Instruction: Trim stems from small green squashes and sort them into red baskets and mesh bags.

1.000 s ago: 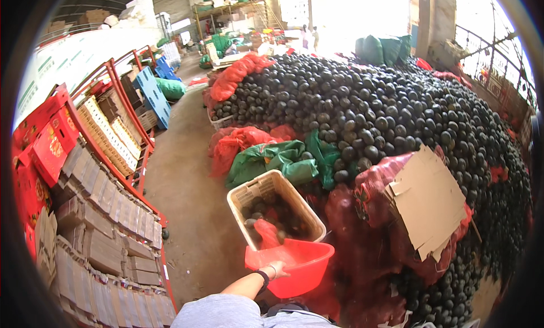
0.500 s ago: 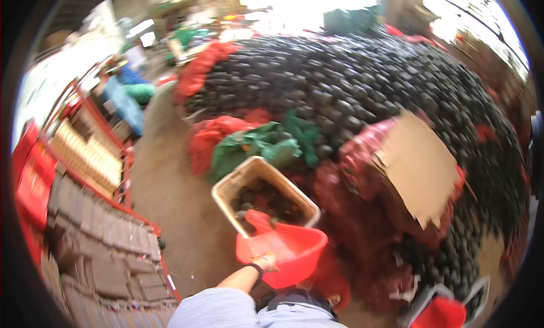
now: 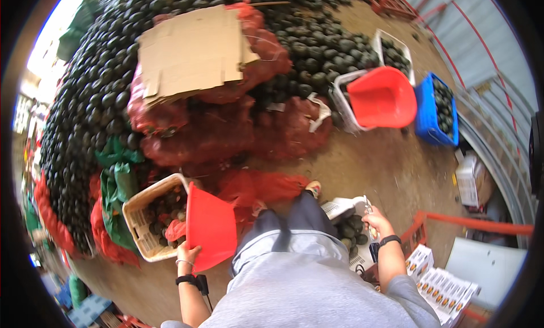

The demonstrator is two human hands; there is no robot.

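Observation:
My left hand [image 3: 188, 255] grips a red plastic basin [image 3: 208, 229], tilted beside a cream basket [image 3: 140, 214] that holds dark fruit and red netting [image 3: 175, 230]. At the lower right, my right hand [image 3: 374, 220] is closed at the rim of a white basket [image 3: 358, 203] of dark green round fruit [image 3: 351, 231]; a shiny thing shows at its fingers, too small to name. My feet [image 3: 313, 187] stand beside red mesh [image 3: 266, 186] on the floor.
Ahead lie a fruit heap [image 3: 96, 90], red sacks [image 3: 198, 135] under cardboard [image 3: 192, 50], another red basin [image 3: 382, 98] in a crate, and a blue crate [image 3: 428, 124]. A red rail [image 3: 476, 220], metal racking [image 3: 493, 152] and printed boxes [image 3: 445, 291] are at my right.
My view has swung right and down, shifting the heap leftward and showing more crates and railing. My left hand still holds the basin; my right hand has come into view.

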